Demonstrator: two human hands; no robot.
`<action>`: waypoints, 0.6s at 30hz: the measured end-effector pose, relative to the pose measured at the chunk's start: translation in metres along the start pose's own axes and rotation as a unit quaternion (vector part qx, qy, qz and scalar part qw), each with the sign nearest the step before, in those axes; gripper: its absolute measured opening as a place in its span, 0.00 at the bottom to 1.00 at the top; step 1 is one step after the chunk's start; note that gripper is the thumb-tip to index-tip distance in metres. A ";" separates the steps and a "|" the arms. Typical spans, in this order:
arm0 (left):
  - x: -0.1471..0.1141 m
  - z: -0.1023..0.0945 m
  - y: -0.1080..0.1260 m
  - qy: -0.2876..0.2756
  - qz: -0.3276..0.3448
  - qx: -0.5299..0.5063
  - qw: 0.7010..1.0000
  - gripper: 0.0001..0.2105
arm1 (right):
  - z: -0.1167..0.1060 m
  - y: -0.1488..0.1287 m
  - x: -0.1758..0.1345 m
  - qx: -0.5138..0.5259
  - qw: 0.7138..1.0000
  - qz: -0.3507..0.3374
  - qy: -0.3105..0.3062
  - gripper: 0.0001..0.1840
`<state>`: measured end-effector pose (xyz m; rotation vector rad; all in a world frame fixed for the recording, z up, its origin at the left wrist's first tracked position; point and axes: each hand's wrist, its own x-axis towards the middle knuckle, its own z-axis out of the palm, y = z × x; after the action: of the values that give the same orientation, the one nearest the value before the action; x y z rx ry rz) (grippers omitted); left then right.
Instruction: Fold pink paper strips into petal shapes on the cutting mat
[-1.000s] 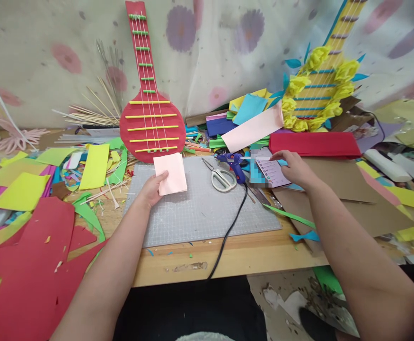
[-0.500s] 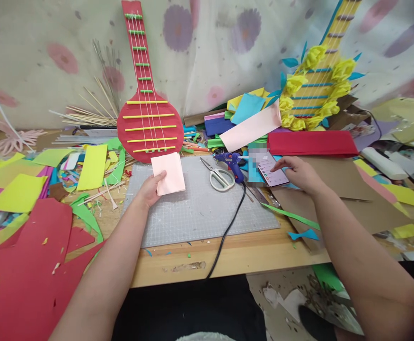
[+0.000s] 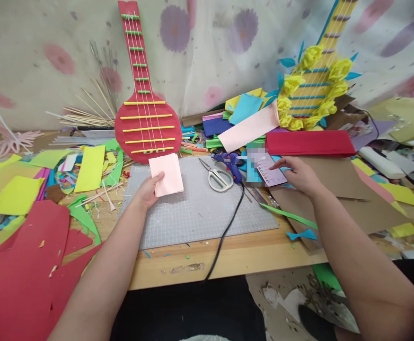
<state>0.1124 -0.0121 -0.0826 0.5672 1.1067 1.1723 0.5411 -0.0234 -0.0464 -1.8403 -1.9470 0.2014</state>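
My left hand [image 3: 152, 190] grips a folded piece of pale pink paper [image 3: 167, 175], thumb on top, above the grey cutting mat [image 3: 196, 218]. My right hand [image 3: 299, 174] holds nothing; its fingers are apart and the index finger reaches onto the screen of a phone [image 3: 272, 174]. Part of the phone area is blurred out by blocks. Between my hands lie scissors [image 3: 220, 180] with pale handles and a blue hot glue gun [image 3: 232, 166]. Behind the mat leans a red paper lute [image 3: 148, 113] with yellow and green strips and white strings.
A yellow paper instrument [image 3: 309, 90] with yellow flowers leans at the back right. Red paper scraps [image 3: 25, 265] and yellow sheets [image 3: 89, 168] cover the left side. On the right are brown cardboard [image 3: 348, 203] and a folded red sheet [image 3: 309, 143]. The glue gun's black cord [image 3: 224, 237] crosses the mat.
The whole view has shifted slightly, so things appear a little further left. My left hand keeps hold of the pink paper, and my right finger stays at the phone screen.
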 end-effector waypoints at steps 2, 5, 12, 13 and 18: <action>0.000 -0.001 0.000 0.000 -0.001 0.001 1.000 0.12 | -0.001 0.000 0.000 0.009 1.000 0.020 0.014 0.21; 0.000 -0.002 -0.001 0.001 -0.001 0.000 1.000 0.12 | -0.001 -0.002 0.002 0.021 0.999 0.034 0.016 0.21; 0.002 -0.005 -0.002 0.014 0.000 -0.011 1.000 0.13 | 0.009 0.006 0.014 0.071 0.996 0.028 0.047 0.22; 0.003 -0.005 -0.002 0.014 -0.001 -0.012 1.000 0.14 | 0.011 0.007 0.017 0.081 0.995 0.026 0.047 0.23; 0.002 -0.007 -0.002 0.014 -0.003 -0.019 1.000 0.13 | 0.012 0.008 0.021 0.029 0.997 -0.013 0.067 0.22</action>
<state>0.1074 -0.0126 -0.0878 0.5180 1.1073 1.1965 0.5426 0.0000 -0.0559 -1.7445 -1.8535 0.1202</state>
